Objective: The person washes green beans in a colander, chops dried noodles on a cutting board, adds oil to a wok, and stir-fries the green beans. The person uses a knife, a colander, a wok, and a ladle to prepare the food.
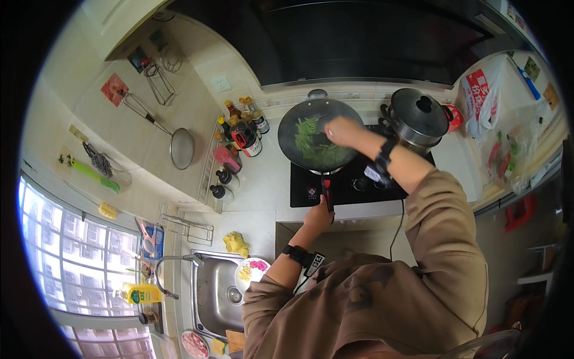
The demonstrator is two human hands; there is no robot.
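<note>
A dark wok [291,150] sits on the black cooktop [301,186], with cut green vegetable stalks [306,134] and some steam inside. My left hand [319,212] grips the wok's black and red handle [327,185] at the front. Over the right part of the wok is my right hand [344,131], its fingers closed around a cooking utensil [322,122]. Only the utensil's dark end shows beside the fingers; its handle is hidden by the hand. Both wrists wear black straps with small devices.
A lidded pot [417,114] stands right of the wok. Sauce bottles [244,130] crowd the left corner. Nearer, a plate of chopped ingredients [244,280] overlaps the sink [215,287], beside a yellow cloth [236,243]. A plate of meat [195,344] lies lower left. The range hood [358,45] hangs above.
</note>
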